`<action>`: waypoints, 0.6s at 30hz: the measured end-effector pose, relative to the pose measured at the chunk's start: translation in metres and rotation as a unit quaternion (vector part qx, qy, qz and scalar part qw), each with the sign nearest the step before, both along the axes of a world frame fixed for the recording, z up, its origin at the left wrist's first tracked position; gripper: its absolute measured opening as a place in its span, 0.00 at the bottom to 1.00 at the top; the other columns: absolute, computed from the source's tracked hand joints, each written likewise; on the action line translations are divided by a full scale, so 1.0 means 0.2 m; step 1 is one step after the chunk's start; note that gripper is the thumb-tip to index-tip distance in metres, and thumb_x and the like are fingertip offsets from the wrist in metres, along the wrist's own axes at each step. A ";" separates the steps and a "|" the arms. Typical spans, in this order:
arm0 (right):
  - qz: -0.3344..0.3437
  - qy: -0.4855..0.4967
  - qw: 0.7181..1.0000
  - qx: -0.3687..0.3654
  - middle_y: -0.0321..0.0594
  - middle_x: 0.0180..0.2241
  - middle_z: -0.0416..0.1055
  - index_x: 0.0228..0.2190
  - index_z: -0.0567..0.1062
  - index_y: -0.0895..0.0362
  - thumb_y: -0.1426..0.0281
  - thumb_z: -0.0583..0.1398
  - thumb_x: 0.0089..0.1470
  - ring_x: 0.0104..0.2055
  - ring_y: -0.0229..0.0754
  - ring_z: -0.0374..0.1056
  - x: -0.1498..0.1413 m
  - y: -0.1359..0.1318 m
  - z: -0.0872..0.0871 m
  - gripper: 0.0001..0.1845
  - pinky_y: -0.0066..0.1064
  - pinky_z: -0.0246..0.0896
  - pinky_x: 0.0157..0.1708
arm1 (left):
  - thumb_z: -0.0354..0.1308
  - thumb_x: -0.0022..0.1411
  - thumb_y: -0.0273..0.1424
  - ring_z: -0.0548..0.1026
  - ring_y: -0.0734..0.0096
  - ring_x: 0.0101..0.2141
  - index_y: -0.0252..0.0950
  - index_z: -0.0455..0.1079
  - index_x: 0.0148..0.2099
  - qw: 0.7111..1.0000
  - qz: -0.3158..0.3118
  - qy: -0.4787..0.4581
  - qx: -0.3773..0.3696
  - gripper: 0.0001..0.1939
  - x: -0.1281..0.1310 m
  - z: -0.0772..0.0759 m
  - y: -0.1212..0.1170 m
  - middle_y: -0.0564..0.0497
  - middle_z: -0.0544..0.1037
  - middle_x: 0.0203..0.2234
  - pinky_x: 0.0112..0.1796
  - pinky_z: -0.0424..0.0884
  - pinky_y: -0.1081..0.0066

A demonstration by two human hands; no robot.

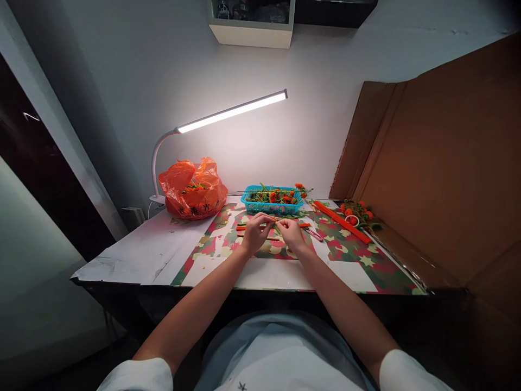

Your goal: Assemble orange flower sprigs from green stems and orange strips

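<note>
My left hand (256, 231) and my right hand (291, 232) meet over the middle of the table, thumbs and fingertips pinched together. Between them is a thin green-and-orange piece (277, 228), mostly covered by my fingers. Just behind and under the hands lie orange fuzzy stems (304, 225). A pair of pink-handled scissors (314, 234) rests right of my right hand. Nearer to me, a thin brown stick (271, 238) lies beneath the hands. Beyond them stands a blue basket (272, 208) holding orange flowers with green stems.
An orange plastic bag (193, 195) sits at the back left by a lit clamp lamp (232, 112). At right lie a bundle of long orange stems (342, 221), more orange flowers (358, 210) and a white ring (352, 220). A large cardboard sheet (439, 163) borders the table's right side.
</note>
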State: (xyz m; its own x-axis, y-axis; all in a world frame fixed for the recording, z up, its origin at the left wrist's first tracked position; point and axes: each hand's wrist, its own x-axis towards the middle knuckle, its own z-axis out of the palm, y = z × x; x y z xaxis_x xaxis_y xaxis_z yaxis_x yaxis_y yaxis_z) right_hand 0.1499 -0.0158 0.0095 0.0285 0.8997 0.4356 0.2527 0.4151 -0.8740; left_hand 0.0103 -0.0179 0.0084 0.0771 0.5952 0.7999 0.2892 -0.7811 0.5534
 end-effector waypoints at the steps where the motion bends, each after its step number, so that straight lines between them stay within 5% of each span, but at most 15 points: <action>1: -0.007 -0.019 1.000 0.020 0.35 0.20 0.66 0.19 0.69 0.56 0.62 0.57 0.48 0.22 0.37 0.59 0.00 -0.01 0.01 0.12 0.29 0.53 0.22 | 0.58 0.60 0.35 0.75 0.69 0.33 0.36 0.74 0.34 0.999 -0.010 -0.029 -0.029 0.09 0.00 0.00 0.01 0.47 0.76 0.31 0.29 0.73 0.72; 7: -0.053 -0.008 0.997 0.058 0.40 0.27 0.70 0.24 0.73 0.57 0.60 0.59 0.46 0.28 0.39 0.62 -0.01 -0.05 0.06 0.12 0.30 0.56 0.28 | 0.65 0.50 0.43 0.77 0.67 0.31 0.33 0.75 0.35 0.958 -0.121 -0.154 -0.209 0.17 0.00 -0.01 0.03 0.47 0.79 0.29 0.35 0.76 0.66; 15: 0.026 0.176 0.979 -0.097 0.36 0.23 0.68 0.25 0.73 0.57 0.55 0.61 0.39 0.25 0.36 0.61 0.01 0.02 0.03 0.17 0.28 0.56 0.24 | 0.69 0.44 0.44 0.78 0.66 0.33 0.32 0.76 0.35 0.919 -0.150 -0.235 -0.279 0.21 0.01 0.02 0.00 0.47 0.80 0.29 0.42 0.75 0.61; 18: 0.012 0.188 0.978 -0.086 0.35 0.23 0.67 0.27 0.73 0.56 0.55 0.60 0.41 0.24 0.36 0.60 0.01 0.01 0.04 0.17 0.28 0.56 0.23 | 0.70 0.43 0.42 0.78 0.65 0.35 0.33 0.76 0.36 0.905 -0.152 -0.264 -0.296 0.21 0.00 0.02 0.01 0.46 0.80 0.31 0.43 0.74 0.60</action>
State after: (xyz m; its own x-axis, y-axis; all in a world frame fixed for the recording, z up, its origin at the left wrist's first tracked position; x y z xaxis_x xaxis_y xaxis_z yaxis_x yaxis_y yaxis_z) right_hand 0.1528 -0.0143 0.0172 0.1359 0.9610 0.2410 -0.1072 0.2561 -0.9607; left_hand 0.0110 -0.0152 0.0126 0.0090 0.9475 0.3197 -0.3167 -0.3006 0.8996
